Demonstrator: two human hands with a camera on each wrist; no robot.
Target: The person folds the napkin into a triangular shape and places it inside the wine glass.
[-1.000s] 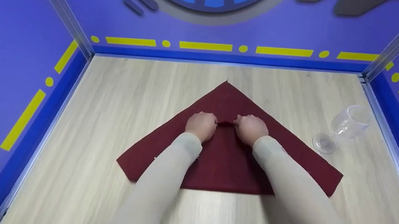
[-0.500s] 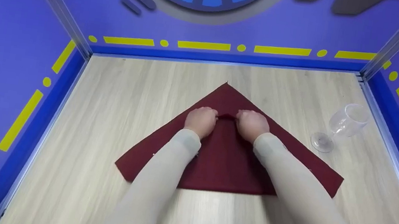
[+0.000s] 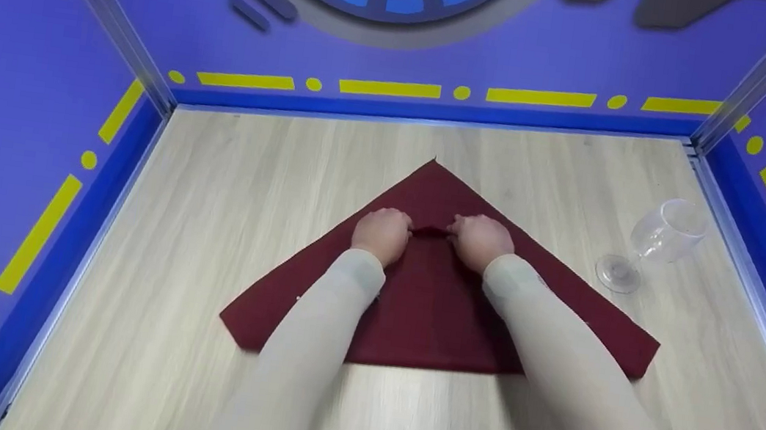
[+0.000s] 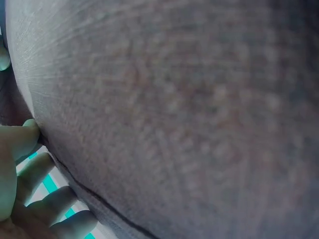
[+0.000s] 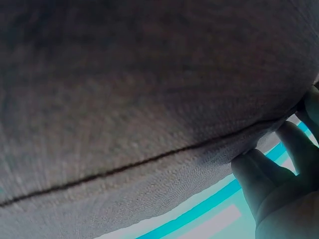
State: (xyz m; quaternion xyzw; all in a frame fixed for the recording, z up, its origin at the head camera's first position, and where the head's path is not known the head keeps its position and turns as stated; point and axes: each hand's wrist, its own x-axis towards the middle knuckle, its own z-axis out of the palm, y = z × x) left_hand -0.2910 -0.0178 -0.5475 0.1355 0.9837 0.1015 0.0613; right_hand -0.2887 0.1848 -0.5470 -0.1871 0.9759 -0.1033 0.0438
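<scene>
A dark red cloth (image 3: 415, 308), folded into a broad triangle, lies on the table with its point toward the back wall. Over its upper half, my left hand (image 3: 383, 233) and right hand (image 3: 481, 243) pinch one edge between them, a short span of raised cloth showing in the gap. In the left wrist view, the thumb and forefinger of the left hand (image 4: 30, 174) meet at the cloth's hem (image 4: 94, 196). Fingers of the right hand (image 5: 284, 174) are at the same stitched hem in the right wrist view, where the cloth (image 5: 124, 99) fills most of the picture.
A clear stemmed glass (image 3: 669, 230) lies tipped on its side at the right, its foot toward the cloth. Blue panels with yellow dashes (image 3: 388, 88) and metal rails enclose the light wooden table (image 3: 190, 219) at the back and both sides.
Both hands move slightly toward the back with the pinched edge, then come a little back toward the body. The glass stays where it lies.
</scene>
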